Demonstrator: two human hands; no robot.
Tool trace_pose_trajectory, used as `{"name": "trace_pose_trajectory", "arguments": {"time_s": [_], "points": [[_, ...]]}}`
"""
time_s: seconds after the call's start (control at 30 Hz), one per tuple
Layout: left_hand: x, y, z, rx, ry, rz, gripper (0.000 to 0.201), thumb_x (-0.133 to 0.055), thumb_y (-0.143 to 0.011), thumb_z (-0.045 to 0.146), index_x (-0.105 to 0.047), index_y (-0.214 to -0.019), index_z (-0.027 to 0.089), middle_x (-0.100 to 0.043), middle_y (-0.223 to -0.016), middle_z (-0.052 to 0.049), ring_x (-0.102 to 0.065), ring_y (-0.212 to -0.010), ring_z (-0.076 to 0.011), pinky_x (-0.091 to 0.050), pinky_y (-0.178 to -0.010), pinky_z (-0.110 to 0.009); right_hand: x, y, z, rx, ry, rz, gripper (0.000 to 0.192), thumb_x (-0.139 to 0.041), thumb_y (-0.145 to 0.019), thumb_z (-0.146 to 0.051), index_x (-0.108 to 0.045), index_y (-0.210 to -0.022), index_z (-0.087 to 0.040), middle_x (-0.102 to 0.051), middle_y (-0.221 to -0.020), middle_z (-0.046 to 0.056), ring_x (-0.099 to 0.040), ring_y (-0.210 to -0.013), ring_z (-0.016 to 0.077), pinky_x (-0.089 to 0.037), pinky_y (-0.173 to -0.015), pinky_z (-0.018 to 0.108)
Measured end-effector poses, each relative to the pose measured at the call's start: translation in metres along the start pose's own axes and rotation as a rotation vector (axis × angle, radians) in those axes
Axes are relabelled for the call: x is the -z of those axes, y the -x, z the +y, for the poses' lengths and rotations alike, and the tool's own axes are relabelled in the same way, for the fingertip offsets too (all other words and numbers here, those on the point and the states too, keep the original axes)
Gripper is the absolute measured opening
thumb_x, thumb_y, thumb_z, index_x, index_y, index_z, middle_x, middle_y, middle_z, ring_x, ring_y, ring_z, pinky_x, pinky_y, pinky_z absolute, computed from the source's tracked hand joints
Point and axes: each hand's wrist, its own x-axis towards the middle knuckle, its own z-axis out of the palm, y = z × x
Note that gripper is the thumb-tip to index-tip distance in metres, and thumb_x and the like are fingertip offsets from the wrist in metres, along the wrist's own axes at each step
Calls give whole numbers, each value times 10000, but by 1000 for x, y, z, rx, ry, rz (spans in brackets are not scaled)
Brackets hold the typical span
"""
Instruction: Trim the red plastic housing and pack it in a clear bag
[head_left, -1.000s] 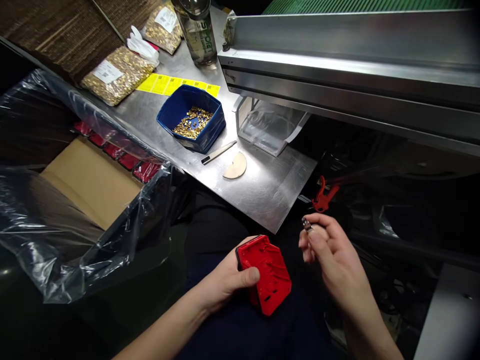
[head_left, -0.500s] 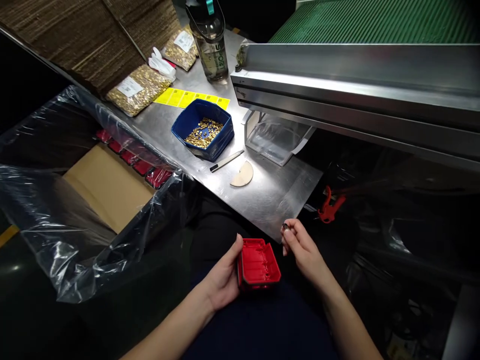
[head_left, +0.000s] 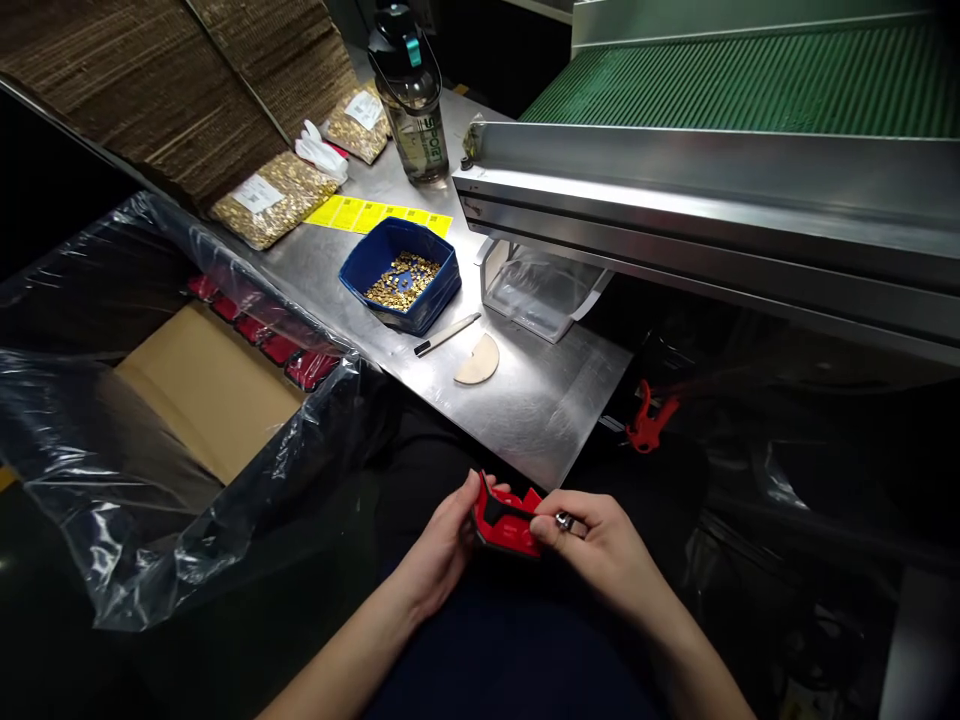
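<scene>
My left hand (head_left: 442, 550) grips a red plastic part (head_left: 504, 522) from its left side, holding it over my lap just in front of the metal table's near edge. My right hand (head_left: 600, 550) pinches a small silver metal piece (head_left: 564, 521) between thumb and fingers and presses it against the right end of the red part. The part is tilted edge-on to me, so its inner face is mostly hidden.
A metal table (head_left: 540, 400) carries a blue bin of brass pieces (head_left: 399, 278), a pen-like tool (head_left: 447, 334), a beige half-disc (head_left: 477, 362), a clear tray (head_left: 541, 292), yellow labels (head_left: 382, 214), bagged brass parts (head_left: 271, 198) and a bottle (head_left: 412, 90). A plastic-lined carton with red parts (head_left: 225, 380) stands left; a green conveyor (head_left: 750, 80) runs right.
My right hand has come down and left with the small metal piece, from apart to against the red part. My left hand has turned the red part from flat to edge-on.
</scene>
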Motion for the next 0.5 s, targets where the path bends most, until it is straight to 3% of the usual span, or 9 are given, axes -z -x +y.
{"name": "trace_pose_trajectory", "arguments": {"time_s": [0.07,0.17,0.37,0.5], "points": [[7,-3,-2,-211,-136,16,609,-700,-915,577,-579,-1380,202,-592,-1480,-140,-583,-1329,-303,-499,-1066,-392,3,-3,-2,-74,-128,-21,339,-691,-952,-464,-710,-783,-171,-569,-697,-11,-452,-638,122,-319,-581,262],[16,-3,5,-418,-345,-180,650,-659,-922,619,-565,-1426,219,-583,-1484,-146,-532,-1378,-330,-417,-1148,-428,6,-8,-3,-129,-247,-69,381,-733,-912,-503,-703,-779,-147,-530,-666,-15,-407,-613,111,-286,-559,261],[18,3,36,-424,-629,-575,684,-634,-874,725,-737,-1222,146,-712,-1237,-164,-670,-1123,-350,-503,-988,-403,10,-16,0,-192,-389,-192,443,-768,-882,-512,-619,-685,-144,-411,-582,-57,-284,-532,74,-179,-497,256],[16,-2,41,-282,-596,-729,798,-717,-772,766,-688,-1252,128,-710,-1174,-164,-680,-1041,-333,-527,-916,-397,7,-21,1,-217,-445,-244,478,-778,-861,-542,-568,-658,-164,-394,-554,-70,-277,-492,69,-168,-469,253]]}}
